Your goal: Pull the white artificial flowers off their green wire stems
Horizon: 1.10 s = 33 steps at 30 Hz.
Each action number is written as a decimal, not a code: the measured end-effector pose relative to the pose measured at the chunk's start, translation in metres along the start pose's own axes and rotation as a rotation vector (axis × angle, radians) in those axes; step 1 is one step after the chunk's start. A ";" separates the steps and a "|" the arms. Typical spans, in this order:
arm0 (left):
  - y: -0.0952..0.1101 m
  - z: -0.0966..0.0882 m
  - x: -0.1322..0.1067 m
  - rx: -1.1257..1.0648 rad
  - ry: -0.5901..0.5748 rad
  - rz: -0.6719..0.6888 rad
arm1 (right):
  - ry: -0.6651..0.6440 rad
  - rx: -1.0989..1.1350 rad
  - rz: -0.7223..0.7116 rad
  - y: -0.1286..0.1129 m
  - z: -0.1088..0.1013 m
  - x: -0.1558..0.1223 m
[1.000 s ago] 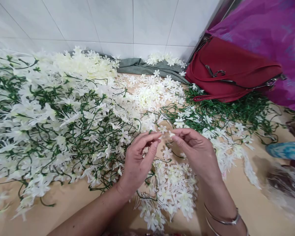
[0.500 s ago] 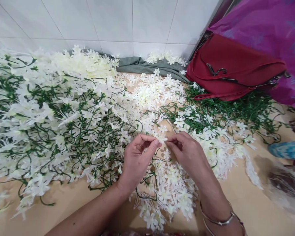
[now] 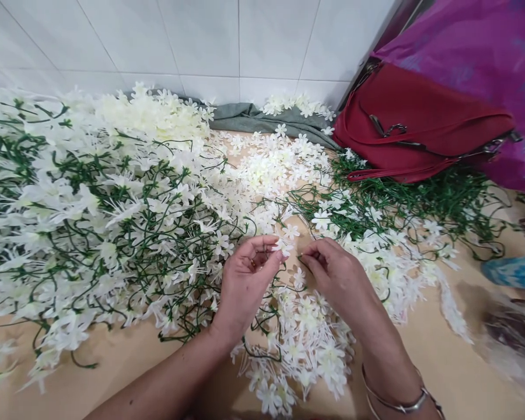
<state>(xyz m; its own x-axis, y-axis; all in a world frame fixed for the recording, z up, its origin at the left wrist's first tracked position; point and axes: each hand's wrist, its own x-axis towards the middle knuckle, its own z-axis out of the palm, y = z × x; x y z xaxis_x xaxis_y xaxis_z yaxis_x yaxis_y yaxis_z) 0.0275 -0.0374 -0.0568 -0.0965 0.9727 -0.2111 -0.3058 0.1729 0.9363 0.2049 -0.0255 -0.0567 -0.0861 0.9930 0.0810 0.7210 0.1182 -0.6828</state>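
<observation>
Pinched between the thumb and fingers of my left hand (image 3: pixel 249 277) is a small white artificial flower (image 3: pixel 283 247). My right hand (image 3: pixel 336 271) is closed just to the right of it, a dark green tip, seemingly of a plastic stem (image 3: pixel 300 256), showing at its fingertips. A narrow gap separates the flower from this tip. Below both hands lies a heap of loose white blossoms (image 3: pixel 310 332) with thin white stalks. Another pile of white petals (image 3: pixel 271 163) spreads beyond my hands.
A large mound of white flowers on green stems (image 3: pixel 114 216) fills the left. Bare green stems (image 3: pixel 437 198) lie at right, under a red bag (image 3: pixel 420 122). A purple plastic sheet (image 3: pixel 476 52), a blue-and-white object (image 3: pixel 511 271) and clear plastic wrapping (image 3: pixel 511 332) are farther right. Behind stands a tiled wall (image 3: pixel 201 41).
My right hand has drawn slightly away from the flower to the right, and the green tip now shows at its fingers. My left hand keeps its hold on the flower.
</observation>
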 end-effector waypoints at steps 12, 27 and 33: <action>-0.002 0.002 -0.003 0.008 -0.019 0.051 | 0.309 0.686 0.018 -0.036 0.000 -0.012; 0.003 0.005 -0.004 -0.094 -0.102 0.025 | 0.455 0.382 -0.263 -0.034 0.028 -0.014; 0.001 0.002 -0.002 -0.112 -0.091 0.063 | 0.428 0.454 -0.187 -0.037 0.036 -0.017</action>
<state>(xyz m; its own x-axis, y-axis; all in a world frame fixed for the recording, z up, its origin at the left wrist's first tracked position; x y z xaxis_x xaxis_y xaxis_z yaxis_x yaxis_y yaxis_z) 0.0295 -0.0390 -0.0547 -0.0337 0.9920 -0.1220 -0.4063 0.0979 0.9085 0.1550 -0.0464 -0.0590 0.1670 0.8792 0.4462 0.3505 0.3700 -0.8604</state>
